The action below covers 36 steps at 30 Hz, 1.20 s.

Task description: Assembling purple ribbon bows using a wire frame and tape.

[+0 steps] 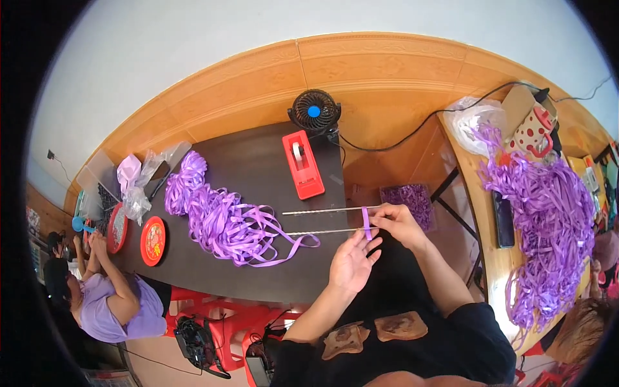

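Observation:
Two thin metal rods point(325, 211) run side by side from the dark table's right part toward my hands. A short strip of purple ribbon point(366, 222) crosses both rods near their right ends. My right hand point(401, 227) pinches at this strip, its fingertips by the upper rod. Palm up, my left hand point(350, 266) lies just below the lower rod, fingers loosely apart, with its fingertips close to the strip's lower end. Whether they touch it I cannot tell. Left of the rods lies a large heap of purple ribbon point(222, 222), with a loose loop reaching toward them.
A red tape dispenser point(303, 166) and a small black fan point(314, 111) stand on the dark table point(248, 145). Farther left are a red dish point(153, 240) and a person in lilac point(122, 309). Another ribbon heap point(551, 238) and a phone point(503, 219) lie on the right-hand table.

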Tool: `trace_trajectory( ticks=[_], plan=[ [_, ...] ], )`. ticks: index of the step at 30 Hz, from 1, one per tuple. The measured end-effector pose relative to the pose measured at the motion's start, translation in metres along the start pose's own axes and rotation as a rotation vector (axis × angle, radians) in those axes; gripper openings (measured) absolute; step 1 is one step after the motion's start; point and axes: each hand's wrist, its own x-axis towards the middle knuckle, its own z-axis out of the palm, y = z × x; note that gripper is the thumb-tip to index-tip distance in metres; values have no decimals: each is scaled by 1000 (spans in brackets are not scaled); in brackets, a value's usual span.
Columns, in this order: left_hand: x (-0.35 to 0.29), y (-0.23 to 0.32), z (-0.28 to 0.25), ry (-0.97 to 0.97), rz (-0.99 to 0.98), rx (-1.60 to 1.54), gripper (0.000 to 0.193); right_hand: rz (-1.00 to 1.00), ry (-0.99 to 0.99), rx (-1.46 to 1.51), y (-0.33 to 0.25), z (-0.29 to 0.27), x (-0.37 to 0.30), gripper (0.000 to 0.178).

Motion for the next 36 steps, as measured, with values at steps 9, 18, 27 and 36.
trace_trajectory(
  ticks=[9,18,27,36],
  plan=[
    [-1,0,-1,-13,-2,2,45,167,-111,607,25,-10,5,10],
    [-1,1,-1,-6,-13,-20,47,180,-138,795,19,2,-1,20],
    [-2,0,0,-20,-2,-19,45,164,-114,699,23,8,-3,16],
    [-3,0,-3,-40,-4,-34,46,276,-126,878,32,0,1,11]
  ],
)
